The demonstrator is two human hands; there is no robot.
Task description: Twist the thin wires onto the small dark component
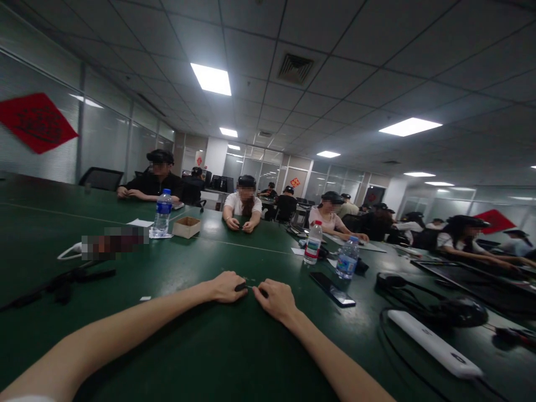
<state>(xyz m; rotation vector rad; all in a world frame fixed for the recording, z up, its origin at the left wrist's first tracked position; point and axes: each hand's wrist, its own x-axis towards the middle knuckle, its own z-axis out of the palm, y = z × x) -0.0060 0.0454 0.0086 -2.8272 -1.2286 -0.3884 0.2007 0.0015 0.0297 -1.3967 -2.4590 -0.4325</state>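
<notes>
Dark piece [240,287], small, in the left hand [227,286]; head view, the pair of hands taken as dial centre, twelve o'clock pointing away from the wearer. Left fingers curled closed on it, low over the green bench [188,357]. Right hand [277,298] just beside, at three o'clock of the left, a narrow gap between; its fingers bent in, thumb and forefinger pinched on a second dark piece [263,292]. Faint pale line in the gap; too fine to tell whether it joins the two. Nature of both pieces unclear, mostly covered. At nine, a white scrap [145,298], with black straps [62,286] well beyond it. Toward ten, a clear bottle with blue label [162,215], upright, and near it an open cardboard box [186,227]. At twelve, across the bench, a person in a white top [243,202], head bowed, both hands resting forward. At two, a red-labelled bottle [312,244], upright; between two and three, a blue-capped bottle [347,259]. At three, a phone [333,288] lying flat, then a black headset [450,310]. Between three and four, a white oblong device [433,341], dark cable alongside.
</notes>
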